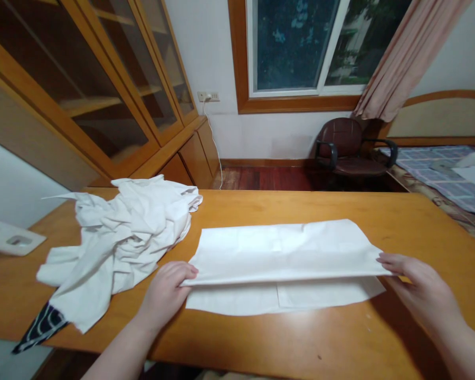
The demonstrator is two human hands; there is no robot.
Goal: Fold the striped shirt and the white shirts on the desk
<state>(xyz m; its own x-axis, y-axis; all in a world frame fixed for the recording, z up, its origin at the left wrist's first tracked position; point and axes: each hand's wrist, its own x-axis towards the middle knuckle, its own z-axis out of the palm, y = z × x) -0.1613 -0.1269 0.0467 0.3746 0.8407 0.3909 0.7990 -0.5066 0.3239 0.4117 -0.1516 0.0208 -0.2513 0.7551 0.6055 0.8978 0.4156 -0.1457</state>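
A white cloth (277, 253), folded into a long strip, lies across the wooden table (285, 343). My left hand (168, 287) pinches the near left corner of its upper layer, and my right hand (423, 285) grips the near right corner. Between them the near edge is held up and taut, while a lower layer of the cloth shows beneath it on the tabletop. To the left of my left hand sits a crumpled heap of white cloth (130, 237), with a black patterned piece (41, 327) sticking out over the table's front edge.
A white plastic object with a slot (19, 240) is at the left table edge. Behind the table stand a glass-door wooden cabinet (114, 84) and a dark red armchair (344, 148). A bed with a checked cover (443, 174) is at the right.
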